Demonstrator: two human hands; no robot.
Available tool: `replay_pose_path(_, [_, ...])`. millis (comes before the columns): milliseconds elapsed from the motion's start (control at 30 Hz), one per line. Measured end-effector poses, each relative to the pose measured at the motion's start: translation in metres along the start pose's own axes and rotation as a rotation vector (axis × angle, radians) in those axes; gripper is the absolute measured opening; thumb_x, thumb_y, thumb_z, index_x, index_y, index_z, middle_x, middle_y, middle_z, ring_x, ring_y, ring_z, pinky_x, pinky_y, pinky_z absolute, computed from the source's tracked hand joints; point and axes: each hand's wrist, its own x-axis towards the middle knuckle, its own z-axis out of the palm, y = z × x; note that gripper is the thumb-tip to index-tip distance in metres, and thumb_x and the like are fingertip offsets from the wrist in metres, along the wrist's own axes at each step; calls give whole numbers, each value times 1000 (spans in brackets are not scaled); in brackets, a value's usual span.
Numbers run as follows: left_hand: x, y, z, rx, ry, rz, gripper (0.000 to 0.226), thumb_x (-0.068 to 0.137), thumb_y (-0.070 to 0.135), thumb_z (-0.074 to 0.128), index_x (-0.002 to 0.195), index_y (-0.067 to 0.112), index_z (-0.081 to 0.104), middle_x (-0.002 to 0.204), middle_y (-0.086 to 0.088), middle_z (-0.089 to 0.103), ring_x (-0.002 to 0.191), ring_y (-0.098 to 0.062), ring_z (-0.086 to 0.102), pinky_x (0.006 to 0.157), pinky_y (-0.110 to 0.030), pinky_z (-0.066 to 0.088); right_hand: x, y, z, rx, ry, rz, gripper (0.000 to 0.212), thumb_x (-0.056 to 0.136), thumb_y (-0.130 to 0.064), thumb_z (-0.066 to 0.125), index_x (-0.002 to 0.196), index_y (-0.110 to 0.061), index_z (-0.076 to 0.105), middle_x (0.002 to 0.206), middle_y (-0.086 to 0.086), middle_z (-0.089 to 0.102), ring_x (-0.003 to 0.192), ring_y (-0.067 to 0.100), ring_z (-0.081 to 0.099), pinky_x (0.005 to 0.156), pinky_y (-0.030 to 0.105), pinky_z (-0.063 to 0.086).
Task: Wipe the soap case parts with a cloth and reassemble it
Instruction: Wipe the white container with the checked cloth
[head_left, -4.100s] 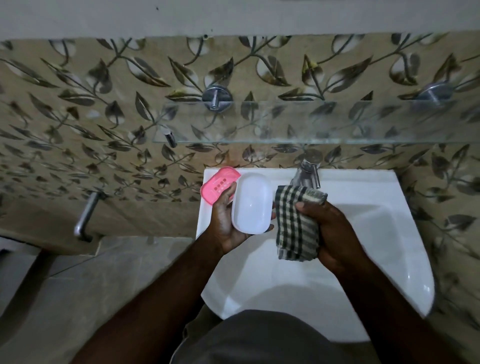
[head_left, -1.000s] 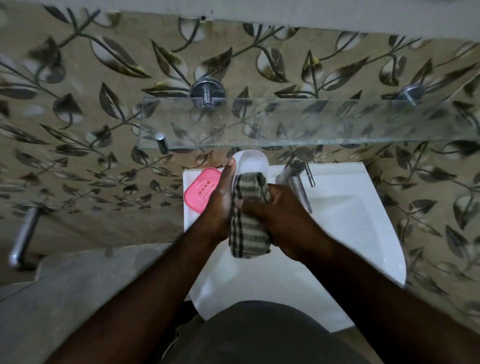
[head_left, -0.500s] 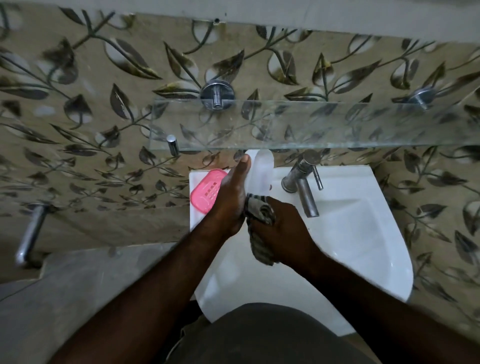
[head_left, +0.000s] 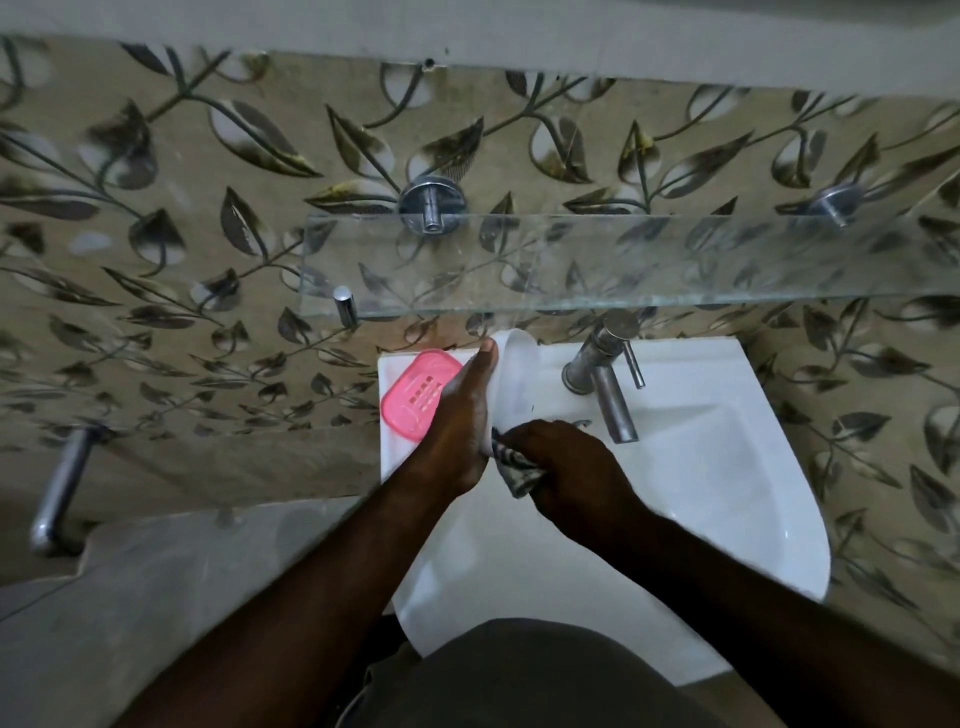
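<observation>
My left hand (head_left: 460, 421) holds the white soap case shell (head_left: 514, 374) on edge above the back left of the sink, thumb along its far rim. My right hand (head_left: 563, 467) is closed on the checked cloth (head_left: 514, 465), bunched against the shell's near end; most of the cloth is hidden in the fist. The pink slotted soap tray (head_left: 415, 392) lies flat on the sink's back left corner, partly covered by my left hand.
The white sink (head_left: 727, 467) has a steel tap (head_left: 608, 379) just right of the shell. A glass shelf (head_left: 623, 265) juts from the leaf-patterned wall right above the sink. A metal pipe (head_left: 60, 488) sticks out at the far left.
The cloth has slid from covering the shell's face down to its near end and is now bunched in my right fist. The shell stands more on edge.
</observation>
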Motion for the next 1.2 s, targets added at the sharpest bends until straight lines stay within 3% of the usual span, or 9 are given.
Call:
replay_pose_path(133, [1,-3,5,10,-22,-14,53,93,50,52,129,12,59,115,-14,70,90,-23,71,74,-32,58,5,-10,-4,156,127,176,16,84,-26,58,73,-21,67,67,-1,69,65,23,68,57,28,47])
replay_pose_path(233, [5,-3,9,11,-43,63,50,95,47,51,130,11,58,122,-14,66,105,-26,68,90,-38,55,6,-22,-3,492,150,359,21,86,-16,57,65,-13,58,57,4,64,57,22,65,60,42,55])
replay_pose_path(333, [5,3,8,1,-44,53,50,94,49,50,127,13,59,112,-16,70,89,-25,71,74,-34,58,0,-15,1,212,254,117,10,81,-21,55,85,-19,64,80,-4,69,72,18,64,66,35,54])
replay_pose_path(433, [8,5,5,5,-57,-10,58,87,58,54,127,16,59,112,-17,70,89,-27,69,71,-34,56,1,13,3,-213,154,-184,55,69,-5,56,119,-29,54,108,-8,67,75,21,58,59,29,49])
replay_pose_path(567, [12,5,3,57,-92,-16,51,90,53,53,124,15,61,103,-12,73,86,-24,71,74,-33,57,11,27,-6,-275,88,-259,58,68,-8,40,118,-34,53,117,-13,67,69,22,57,49,31,49])
replay_pose_path(633, [12,4,2,91,-91,-12,48,91,53,53,122,17,62,107,-13,72,93,-27,71,81,-38,58,14,30,-4,-112,62,-191,49,74,-12,39,112,-35,59,113,-7,70,74,26,62,58,39,54])
replay_pose_path(767, [11,3,-4,-2,-13,-47,51,89,55,55,122,17,61,114,-14,68,104,-30,65,94,-48,51,15,13,-20,969,160,310,13,95,-9,59,89,1,66,63,31,61,51,35,60,49,41,50])
replay_pose_path(900, [10,-2,-13,-143,-86,-20,50,91,52,50,122,15,63,93,-14,69,78,-32,64,72,-40,51,7,24,-29,1495,325,493,18,92,0,52,105,1,64,87,18,67,75,30,67,66,41,57])
replay_pose_path(1200, [6,-13,-11,-186,-78,-51,45,91,49,49,118,17,65,98,-11,72,84,-26,68,74,-38,55,2,21,-25,1557,217,668,30,99,-15,50,122,1,59,116,25,67,106,38,66,86,49,56])
